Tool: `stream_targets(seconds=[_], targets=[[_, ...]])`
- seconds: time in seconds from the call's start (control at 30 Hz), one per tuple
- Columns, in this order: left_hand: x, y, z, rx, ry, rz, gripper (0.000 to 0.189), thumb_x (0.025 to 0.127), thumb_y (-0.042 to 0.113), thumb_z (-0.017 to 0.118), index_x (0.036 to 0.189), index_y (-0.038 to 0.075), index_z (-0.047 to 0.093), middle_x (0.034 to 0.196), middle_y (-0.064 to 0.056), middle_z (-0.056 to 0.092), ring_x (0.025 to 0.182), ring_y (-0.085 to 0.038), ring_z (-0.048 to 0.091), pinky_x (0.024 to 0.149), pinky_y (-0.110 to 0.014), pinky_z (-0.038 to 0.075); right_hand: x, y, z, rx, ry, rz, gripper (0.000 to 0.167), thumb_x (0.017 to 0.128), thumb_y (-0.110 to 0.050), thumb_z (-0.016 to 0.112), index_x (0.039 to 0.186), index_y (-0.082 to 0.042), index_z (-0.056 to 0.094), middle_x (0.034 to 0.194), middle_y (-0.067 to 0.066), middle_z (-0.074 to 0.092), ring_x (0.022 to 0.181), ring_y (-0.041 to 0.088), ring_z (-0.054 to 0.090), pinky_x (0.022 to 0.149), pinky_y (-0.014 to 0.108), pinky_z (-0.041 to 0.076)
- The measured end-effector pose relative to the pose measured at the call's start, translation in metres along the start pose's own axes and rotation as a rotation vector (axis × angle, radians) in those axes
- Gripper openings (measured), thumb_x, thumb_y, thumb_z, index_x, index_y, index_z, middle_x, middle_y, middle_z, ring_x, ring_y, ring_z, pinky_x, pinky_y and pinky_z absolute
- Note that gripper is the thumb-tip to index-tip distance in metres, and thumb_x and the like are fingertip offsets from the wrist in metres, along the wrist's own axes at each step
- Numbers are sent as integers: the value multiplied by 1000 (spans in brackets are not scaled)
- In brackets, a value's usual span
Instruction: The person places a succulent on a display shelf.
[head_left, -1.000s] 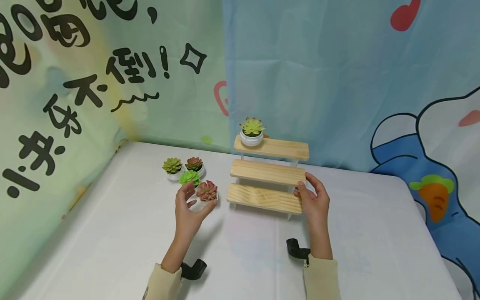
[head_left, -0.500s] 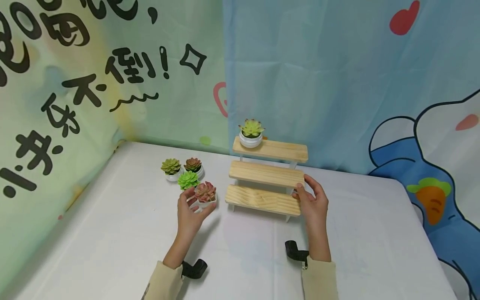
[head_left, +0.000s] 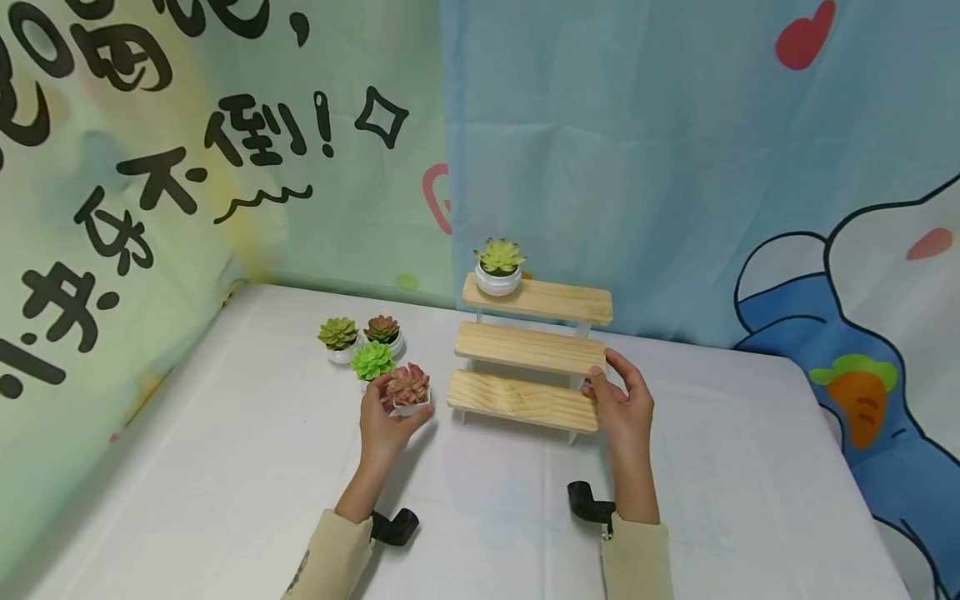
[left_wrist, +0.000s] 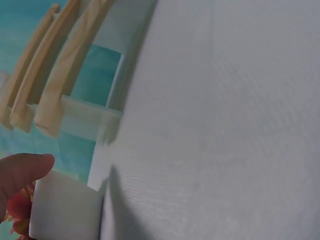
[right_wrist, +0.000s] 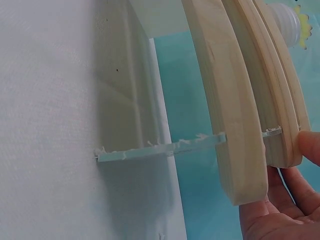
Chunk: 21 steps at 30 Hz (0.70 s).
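Note:
A reddish-pink succulent in a square white pot stands at the front of the plant group. My left hand has its thumb and fingers around this pot; in the left wrist view the thumb lies at the pot's rim. At the right end of a three-tier wooden shelf stand, my right hand pinches the middle board. The right wrist view shows the thumb on that board and fingers beneath it. A yellow-green succulent in a round white pot sits on the top board's left end.
Behind the held pot are a bright green succulent, a dark green one and a brownish-red one, all in white pots. White cloth covers the table. Printed curtains hang behind and at the left.
My left hand has closed in on the reddish-pink succulent's pot, its fingers now around it. The right hand keeps its hold on the shelf stand. The head view has shifted slightly.

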<state>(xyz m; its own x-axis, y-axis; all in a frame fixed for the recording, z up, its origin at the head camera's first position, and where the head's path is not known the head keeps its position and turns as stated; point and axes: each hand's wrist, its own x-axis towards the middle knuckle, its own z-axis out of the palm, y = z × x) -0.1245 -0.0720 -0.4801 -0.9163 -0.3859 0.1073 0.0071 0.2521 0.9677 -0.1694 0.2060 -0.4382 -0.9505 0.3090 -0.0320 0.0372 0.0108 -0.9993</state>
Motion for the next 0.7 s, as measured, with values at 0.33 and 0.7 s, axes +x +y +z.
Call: stream_targets(seconds=[0.33, 0.7], targets=[[1, 1, 4, 132, 30, 81, 72, 70, 10, 87, 128, -8, 50, 117, -27, 56, 103, -38, 57, 83, -48, 51, 0, -1, -2, 2, -14, -4, 44, 98, -13, 59, 140, -5, 49, 147, 9, 43, 72, -2, 64, 69, 13, 52], [1, 1, 3, 122, 36, 83, 71, 69, 10, 88, 127, -9, 53, 114, -26, 57, 98, -36, 59, 76, -38, 53, -1, -4, -1, -20, -15, 30, 45, 99, -16, 58, 141, -6, 48, 148, 8, 42, 71, -3, 63, 71, 11, 51]])
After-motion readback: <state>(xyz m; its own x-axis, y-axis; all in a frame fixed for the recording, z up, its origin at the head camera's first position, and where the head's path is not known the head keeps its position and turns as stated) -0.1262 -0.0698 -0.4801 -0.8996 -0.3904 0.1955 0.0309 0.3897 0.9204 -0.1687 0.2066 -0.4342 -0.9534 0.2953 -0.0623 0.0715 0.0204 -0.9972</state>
